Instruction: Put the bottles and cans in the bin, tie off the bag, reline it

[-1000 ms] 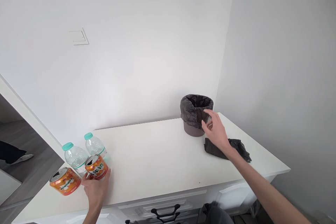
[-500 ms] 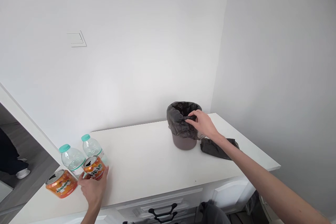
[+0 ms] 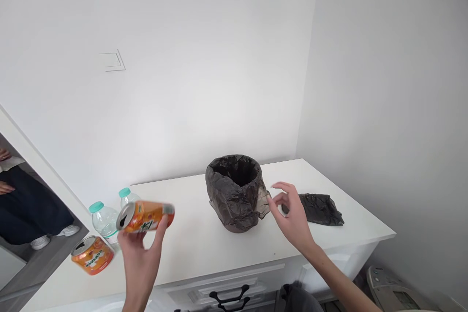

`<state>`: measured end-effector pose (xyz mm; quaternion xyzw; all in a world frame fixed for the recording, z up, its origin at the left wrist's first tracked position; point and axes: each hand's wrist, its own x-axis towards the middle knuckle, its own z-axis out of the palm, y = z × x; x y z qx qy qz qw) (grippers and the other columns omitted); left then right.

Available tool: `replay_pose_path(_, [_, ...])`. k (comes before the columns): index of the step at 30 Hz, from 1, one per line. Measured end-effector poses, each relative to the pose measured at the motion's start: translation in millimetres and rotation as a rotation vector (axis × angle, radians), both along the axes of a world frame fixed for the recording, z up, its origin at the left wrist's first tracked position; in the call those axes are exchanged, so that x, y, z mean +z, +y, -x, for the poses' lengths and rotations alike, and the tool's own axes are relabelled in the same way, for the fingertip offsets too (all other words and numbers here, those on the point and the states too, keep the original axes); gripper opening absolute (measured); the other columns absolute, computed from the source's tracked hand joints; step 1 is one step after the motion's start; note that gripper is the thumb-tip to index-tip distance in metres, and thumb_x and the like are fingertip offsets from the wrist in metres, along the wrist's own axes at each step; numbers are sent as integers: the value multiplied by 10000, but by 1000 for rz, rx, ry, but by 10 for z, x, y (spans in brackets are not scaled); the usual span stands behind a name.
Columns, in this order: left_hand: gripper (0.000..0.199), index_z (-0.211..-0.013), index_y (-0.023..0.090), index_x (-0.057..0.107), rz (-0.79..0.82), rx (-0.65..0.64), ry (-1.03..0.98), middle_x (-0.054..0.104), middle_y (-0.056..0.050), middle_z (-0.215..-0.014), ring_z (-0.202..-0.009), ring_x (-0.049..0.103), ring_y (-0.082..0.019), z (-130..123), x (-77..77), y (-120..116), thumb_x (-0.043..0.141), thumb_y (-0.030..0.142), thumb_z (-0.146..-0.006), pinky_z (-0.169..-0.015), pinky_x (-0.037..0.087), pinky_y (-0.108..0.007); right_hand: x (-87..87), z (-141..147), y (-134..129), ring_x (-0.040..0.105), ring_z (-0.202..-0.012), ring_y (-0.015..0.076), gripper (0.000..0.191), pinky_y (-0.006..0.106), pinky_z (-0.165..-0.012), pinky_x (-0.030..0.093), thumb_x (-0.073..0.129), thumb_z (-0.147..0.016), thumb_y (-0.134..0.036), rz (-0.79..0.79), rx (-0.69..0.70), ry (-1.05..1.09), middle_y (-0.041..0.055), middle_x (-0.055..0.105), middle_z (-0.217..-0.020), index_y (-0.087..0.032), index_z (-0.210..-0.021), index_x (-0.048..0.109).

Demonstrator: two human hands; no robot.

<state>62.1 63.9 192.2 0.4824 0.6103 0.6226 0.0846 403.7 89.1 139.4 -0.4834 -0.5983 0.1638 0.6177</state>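
Note:
My left hand [image 3: 142, 256] grips an orange soda can [image 3: 146, 215], tipped on its side in the air with its opened top facing left. My right hand [image 3: 290, 212] has its fingers parted and curved, with nothing in them. It is beside a small trash can [image 3: 236, 230] lined with a black plastic bag [image 3: 234, 200], whose loose edge lies close to the fingertips. Behind that hand lies a folded black plastic bag [image 3: 321, 208]. A second orange can [image 3: 93, 256] stands upright at the left, by two clear bottles with teal caps, a nearer bottle [image 3: 106, 222] and a farther bottle [image 3: 127, 197].
Everything stands on a white cabinet top [image 3: 190, 248] against the wall, with black drawer handles [image 3: 230, 297] in front. At the far left, a person in dark clothes [image 3: 32, 204] stands beyond the door frame. A grey appliance [image 3: 395, 292] is low at the right.
My left hand has lifted the can off the cabinet and tilted it. My right hand has let go of the bag's rim, and the lined trash can now sits farther left and nearer.

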Motion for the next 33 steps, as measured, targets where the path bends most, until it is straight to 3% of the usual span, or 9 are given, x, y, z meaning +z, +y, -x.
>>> replay_pose_path(3, [841, -1391, 234, 335, -158, -239, 55, 617, -106, -1320, -1195, 663, -244, -500, 692, 83, 830, 462, -750, -1052, 534, -421, -628, -170, 86, 641, -746, 205, 371, 339, -603, 527, 529, -963, -542, 193, 3, 21, 120, 628, -1124, -244, -1183, 519])
replay_pose_path(6, [927, -1434, 290, 255, -211, -528, 123, 509, -118, -1449, -1169, 676, -220, -949, 1101, 405, 855, 416, -738, -984, 578, -389, -1161, -332, 197, 636, -723, 201, 337, 373, -668, 542, 510, -943, -505, 258, 29, 19, 110, 646, -1096, -225, -1128, 536])
replay_pose_path(8, [931, -1438, 283, 254, -126, -638, 165, 550, -117, -1406, -1084, 713, -216, -1203, 1156, 665, 848, 448, -740, -945, 594, -397, -1370, -401, 235, 628, -688, 197, 313, 375, -671, 538, 505, -929, -476, 280, 41, 7, 93, 656, -1040, -221, -1105, 549])
replay_pose_path(12, [1011, -1480, 236, 273, 142, -687, 344, 620, -164, -1351, -1192, 669, -302, -1418, 954, 980, 859, 510, -702, -1034, 524, -489, -1487, -428, 241, 629, -670, 194, 278, 359, -663, 523, 498, -925, -441, 297, 56, -19, 76, 668, -1005, -224, -1086, 562])
replay_pose_path(15, [860, -1491, 261, 337, 83, -582, 412, 535, -173, -1485, -1374, 532, -320, -1122, 826, 943, 760, 554, -802, -1101, 461, -485, -1490, -412, 241, 629, -679, 201, 276, 346, -649, 512, 489, -942, -449, 315, 68, -38, 69, 677, -964, -227, -1085, 568])
replay_pose_path(19, [557, -1350, 250, 542, -81, -109, 605, 575, -118, -1440, -1331, 540, -332, -118, 900, 820, 579, 593, -912, -1121, 428, -513, -1523, -415, 254, 613, -671, 210, 278, 347, -648, 499, 491, -947, -463, 333, 70, -47, 62, 682, -905, -229, -1073, 572])
replay_pose_path(25, [595, -1317, 163, 591, 322, 208, 1086, 613, -195, -1397, -1415, 414, -460, 1360, 843, 929, 408, 585, -940, -1116, 349, -639, -1565, -410, 242, 600, -670, 213, 287, 348, -654, 486, 490, -943, -471, 339, 50, -76, 70, 696, -915, -232, -1076, 576])
replay_pose_path(30, [633, -1390, 119, 539, 580, 93, 1164, 760, -204, -1074, -1233, 609, -419, 1573, 537, 1042, 317, 509, -944, -1169, 230, -650, -1566, -401, 247, 608, -652, 204, 290, 333, -640, 495, 475, -946, -486, 317, 32, -94, 59, 693, -886, -233, -1050, 574])
replay_pose_path(33, [581, -1361, 139, 525, 512, 58, 1170, 718, -214, -1196, -1122, 663, -374, 1429, 469, 1038, 262, 484, -974, -1117, 339, -598, -1562, -398, 258, 609, -641, 201, 292, 329, -635, 496, 482, -938, -494, 306, 26, -101, 53, 691, -871, -234, -1026, 584])
